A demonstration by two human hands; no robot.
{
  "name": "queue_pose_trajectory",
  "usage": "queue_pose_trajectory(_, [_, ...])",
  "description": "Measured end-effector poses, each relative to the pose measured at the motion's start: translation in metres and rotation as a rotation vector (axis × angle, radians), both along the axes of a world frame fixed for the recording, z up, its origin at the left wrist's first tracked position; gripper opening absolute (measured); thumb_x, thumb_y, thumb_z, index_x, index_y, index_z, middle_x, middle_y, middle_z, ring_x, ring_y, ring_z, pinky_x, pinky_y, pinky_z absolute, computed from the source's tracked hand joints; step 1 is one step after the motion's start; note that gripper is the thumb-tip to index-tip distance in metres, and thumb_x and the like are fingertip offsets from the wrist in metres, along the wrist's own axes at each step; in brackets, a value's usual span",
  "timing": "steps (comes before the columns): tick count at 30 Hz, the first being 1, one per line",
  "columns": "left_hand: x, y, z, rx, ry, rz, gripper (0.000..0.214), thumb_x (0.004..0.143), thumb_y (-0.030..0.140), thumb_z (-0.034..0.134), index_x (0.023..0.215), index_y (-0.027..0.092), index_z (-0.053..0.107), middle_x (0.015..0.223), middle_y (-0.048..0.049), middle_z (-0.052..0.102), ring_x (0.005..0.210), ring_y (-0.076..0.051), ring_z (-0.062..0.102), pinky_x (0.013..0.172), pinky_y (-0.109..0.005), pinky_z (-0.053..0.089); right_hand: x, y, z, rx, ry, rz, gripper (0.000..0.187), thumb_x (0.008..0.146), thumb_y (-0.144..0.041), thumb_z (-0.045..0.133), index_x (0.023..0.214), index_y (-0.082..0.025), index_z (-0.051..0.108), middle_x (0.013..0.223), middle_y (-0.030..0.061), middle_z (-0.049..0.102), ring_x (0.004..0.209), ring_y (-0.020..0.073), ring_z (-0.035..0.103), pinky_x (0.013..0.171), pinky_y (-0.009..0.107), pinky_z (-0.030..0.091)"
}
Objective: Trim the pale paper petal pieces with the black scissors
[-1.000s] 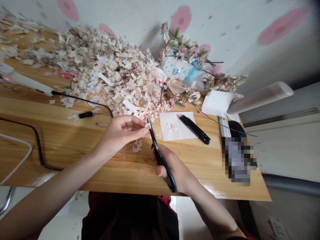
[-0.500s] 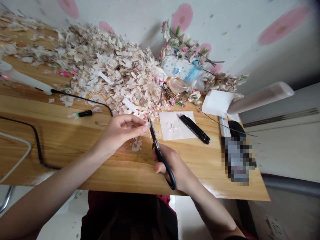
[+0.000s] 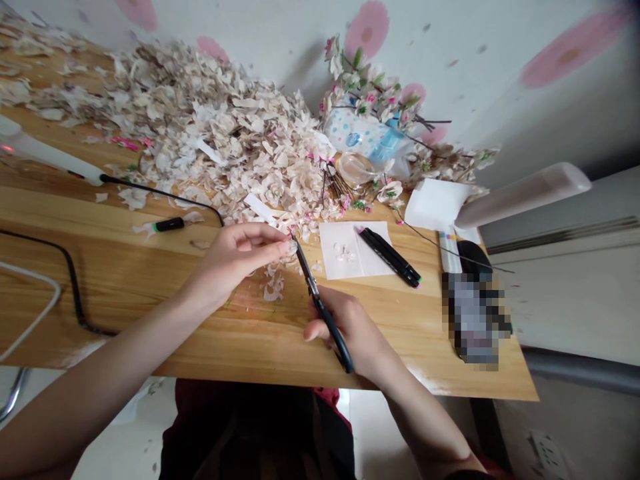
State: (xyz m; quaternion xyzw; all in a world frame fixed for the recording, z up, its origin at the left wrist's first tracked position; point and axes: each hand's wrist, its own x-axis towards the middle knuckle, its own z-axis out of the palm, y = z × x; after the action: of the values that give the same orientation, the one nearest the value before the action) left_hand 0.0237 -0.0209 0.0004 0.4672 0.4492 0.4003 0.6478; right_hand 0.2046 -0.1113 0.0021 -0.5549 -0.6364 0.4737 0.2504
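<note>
My left hand [image 3: 245,253] pinches a small pale petal [image 3: 291,246] between thumb and fingertips, over the front of the wooden table. My right hand [image 3: 345,327] is wrapped round black-handled scissors [image 3: 313,283], their blades pointing up and away from me. The blade tips meet the petal right at my left fingertips. Under the hands lie a few curled white scraps [image 3: 273,287]. To the right, a white paper sheet [image 3: 330,263] carries some small petal pieces [image 3: 344,252] and black marker pens [image 3: 390,257].
A big heap of whitish petals [image 3: 225,127] runs along the wall. Artificial blossom branches [image 3: 373,87] stand by a dotted tissue pack [image 3: 350,133]. A black cable [image 3: 165,195] leads to a white device [image 3: 50,157] at left. A black marker cap [image 3: 169,225] lies nearby; a lamp arm [image 3: 525,193] leans at right.
The scissors' blades have shifted slightly left and now overlap the petal at my left fingertips. My left hand has moved a little up and left.
</note>
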Motion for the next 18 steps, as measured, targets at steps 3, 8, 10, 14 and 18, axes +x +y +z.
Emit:
queue_pose_trajectory(3, [0.000,0.000,-0.001,-0.004,-0.020,0.000,0.013,0.065,0.029,0.081,0.070,0.020,0.073,0.070,-0.0003,0.071,0.064,-0.012,0.063,0.063,-0.020,0.051,0.001,-0.001,-0.001,0.003,0.009,-0.015,0.066,0.073,-0.086,0.041,0.069,-0.020,0.043,0.060,-0.0031,0.045,0.057,0.0132,0.041,0.054,0.026,0.034])
queue_pose_trajectory(8, [0.001,0.000,0.002,0.030,-0.009,-0.028,0.014,0.069,0.031,0.080,0.074,0.019,0.073,0.071,-0.0004,0.072,0.063,-0.011,0.064,0.062,-0.018,0.052,0.003,-0.003,-0.001,0.044,0.007,0.023,0.072,0.072,-0.089,0.030,0.079,-0.020,0.046,0.070,0.0012,0.050,0.066,0.0177,0.047,0.062,0.030,0.040])
queue_pose_trajectory(10, [0.002,-0.001,0.005,0.057,0.006,-0.062,0.015,0.073,0.032,0.077,0.076,0.019,0.073,0.072,-0.0017,0.073,0.066,-0.013,0.067,0.065,-0.020,0.054,0.005,-0.004,0.001,0.033,0.025,0.064,0.071,0.074,-0.088,0.029,0.082,-0.020,0.047,0.073,0.0022,0.050,0.069,0.0199,0.049,0.067,0.033,0.042])
queue_pose_trajectory(14, [0.002,-0.002,0.010,0.104,0.070,-0.067,0.013,0.073,0.030,0.076,0.076,0.018,0.073,0.071,-0.0023,0.072,0.066,-0.015,0.068,0.065,-0.022,0.056,0.007,-0.004,0.004,0.014,0.051,0.097,0.069,0.076,-0.086,0.031,0.084,-0.020,0.048,0.074,0.0028,0.051,0.073,0.0221,0.051,0.071,0.034,0.043])
queue_pose_trajectory(18, [0.002,-0.003,0.010,0.118,0.118,-0.055,0.014,0.069,0.028,0.078,0.077,0.018,0.072,0.076,-0.0022,0.074,0.071,-0.015,0.069,0.070,-0.022,0.055,0.008,-0.002,0.004,0.021,0.050,0.085,0.068,0.075,-0.087,0.033,0.079,-0.020,0.046,0.072,0.0015,0.050,0.068,0.0189,0.048,0.067,0.032,0.041])
